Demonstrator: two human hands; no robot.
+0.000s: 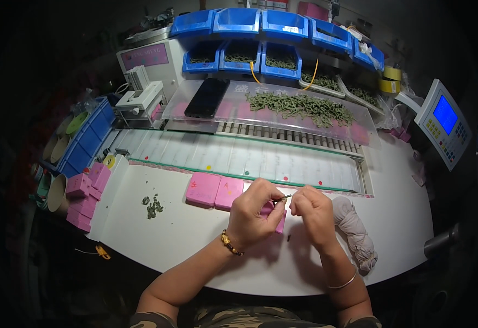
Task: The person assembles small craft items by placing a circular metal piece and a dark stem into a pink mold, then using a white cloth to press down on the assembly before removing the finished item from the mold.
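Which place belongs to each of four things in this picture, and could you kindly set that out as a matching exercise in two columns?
Things
1. Black rectangular phone
2. Twisted pale-grey cloth bundle
3. Loose scatter of small dark-green pieces
4. Short, thin green piece

Places
A. Pinched by the left hand
B. On the white table, well left of that hand
C. On the clear plastic sheet
D. On the table, right of the right hand

Pairs: 1-C, 2-D, 3-B, 4-A
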